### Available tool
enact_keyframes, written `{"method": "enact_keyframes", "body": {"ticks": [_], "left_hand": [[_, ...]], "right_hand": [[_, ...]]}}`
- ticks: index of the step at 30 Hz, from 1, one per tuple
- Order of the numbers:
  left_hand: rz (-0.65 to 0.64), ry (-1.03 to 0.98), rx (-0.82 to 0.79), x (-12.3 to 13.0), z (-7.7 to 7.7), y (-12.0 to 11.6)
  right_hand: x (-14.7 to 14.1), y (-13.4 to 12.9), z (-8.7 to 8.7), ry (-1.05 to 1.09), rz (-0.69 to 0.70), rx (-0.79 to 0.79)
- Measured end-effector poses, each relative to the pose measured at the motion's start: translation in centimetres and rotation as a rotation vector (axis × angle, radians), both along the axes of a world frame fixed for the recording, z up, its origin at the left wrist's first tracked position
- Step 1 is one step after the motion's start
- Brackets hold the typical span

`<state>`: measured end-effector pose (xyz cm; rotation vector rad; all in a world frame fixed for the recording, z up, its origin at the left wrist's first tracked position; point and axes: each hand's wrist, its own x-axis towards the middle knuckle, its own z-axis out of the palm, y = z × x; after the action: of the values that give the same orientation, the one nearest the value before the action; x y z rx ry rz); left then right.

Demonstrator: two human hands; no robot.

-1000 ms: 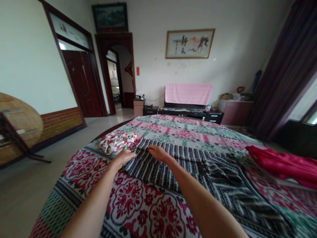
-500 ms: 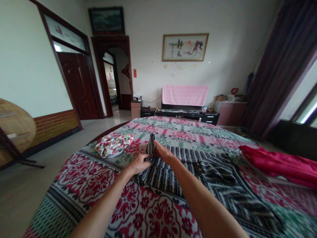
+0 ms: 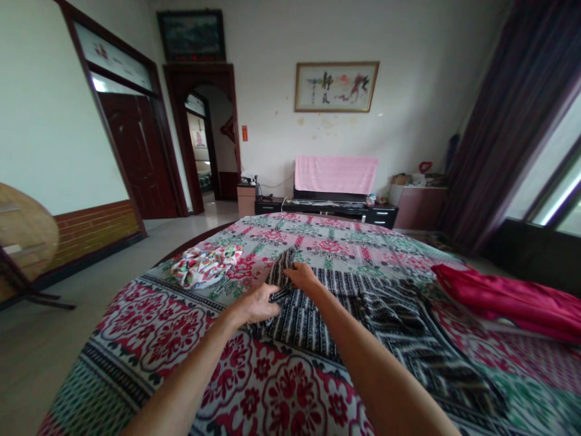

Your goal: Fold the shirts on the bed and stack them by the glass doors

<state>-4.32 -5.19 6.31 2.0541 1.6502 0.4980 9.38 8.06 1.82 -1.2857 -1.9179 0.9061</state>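
A black-and-white striped knit garment [image 3: 313,318] is spread over the patterned cloth [image 3: 290,393] on the table, running from the middle toward the lower right. At its left end, a fold stands raised between my two hands. My left hand [image 3: 258,303] is closed on the garment's near-left part, with the thumb toward the cloth side. Beyond it, my right hand [image 3: 302,275] pinches the raised fold. Parts of the fingertips are hidden in the fabric. Whether the garment is a sweater or a cardigan, I cannot tell.
A crumpled white cloth with colourful print [image 3: 206,266] lies left of my hands. Bright pink-red folded fabric [image 3: 508,300] rests at the right. Across the room stands a black low cabinet [image 3: 381,216] below a pink towel [image 3: 336,174]. A round wooden board [image 3: 27,230] leans at far left.
My right hand has gone from a flat, stretched pose to fingers curled on the fold. The raised fold now tips to the right and looks wider. The view has shifted slightly.
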Motion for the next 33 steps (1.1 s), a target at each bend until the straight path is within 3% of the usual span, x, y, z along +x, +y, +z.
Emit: {"method": "enact_keyframes", "body": {"ticks": [4,9,14,17,21,24,30,33], "left_hand": [[-0.078,-0.094,0.035,2.0,-0.3,-0.2],[-0.180,-0.187,0.044,3.8,-0.9,-0.5],[-0.232,-0.339,-0.084,4.4,-1.5,-0.6],[-0.142,-0.404,-0.019,4.3,-2.0,-0.1],[0.099,-0.297,0.346,3.9,-2.7,0.8],[0.133,-0.150,0.521,3.6,-4.0,1.4],[0.113,0.109,0.429,2.7,-8.0,2.2],[0.059,0.137,0.419,2.3,-9.0,2.5]], "right_hand": [[2.8,-0.3,0.5,0.100,-0.102,-0.038],[6.2,-1.1,0.9,0.204,-0.064,-0.083],[8.8,-1.4,0.1,0.054,-0.155,-0.015],[9.4,-1.7,-0.6,-0.107,-0.224,0.019],[9.1,-2.5,-0.7,-0.277,-0.305,0.061],[8.8,-3.0,-0.5,-0.325,-0.315,0.071],[8.8,-3.6,-0.7,-0.260,-0.338,0.071],[8.8,-4.0,-1.0,-0.232,-0.306,0.120]]}}
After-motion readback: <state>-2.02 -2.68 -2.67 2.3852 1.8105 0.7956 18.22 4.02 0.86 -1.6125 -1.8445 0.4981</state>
